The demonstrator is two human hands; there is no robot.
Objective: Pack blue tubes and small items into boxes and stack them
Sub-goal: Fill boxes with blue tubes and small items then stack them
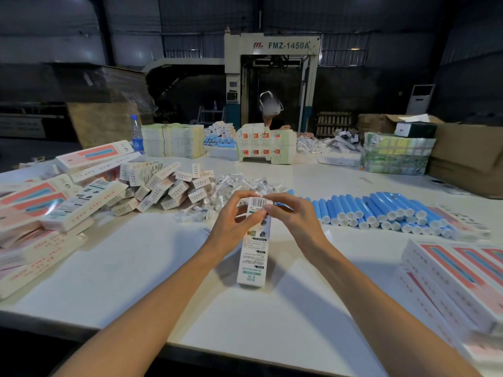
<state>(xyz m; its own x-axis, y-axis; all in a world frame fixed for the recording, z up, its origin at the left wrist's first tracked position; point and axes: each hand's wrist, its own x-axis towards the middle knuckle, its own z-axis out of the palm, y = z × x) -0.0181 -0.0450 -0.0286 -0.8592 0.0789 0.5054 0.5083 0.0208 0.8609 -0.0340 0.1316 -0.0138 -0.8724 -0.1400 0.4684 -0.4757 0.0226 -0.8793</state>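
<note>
Centre frame: long white box (253, 257) held on end, top up so flap is reachable; can't tell if lower end touches table (136, 268). left hand (234, 216) and right hand (294, 216) both at top end, fingers (283, 198) curled, pinching barcode flap, likely closing it. blue tubes (381, 210) in row at right and wrapped small items (239, 183) heaped just behind hands: supplies in reach. finished boxes (462, 268) stacked lower right, out of work spot.
</note>
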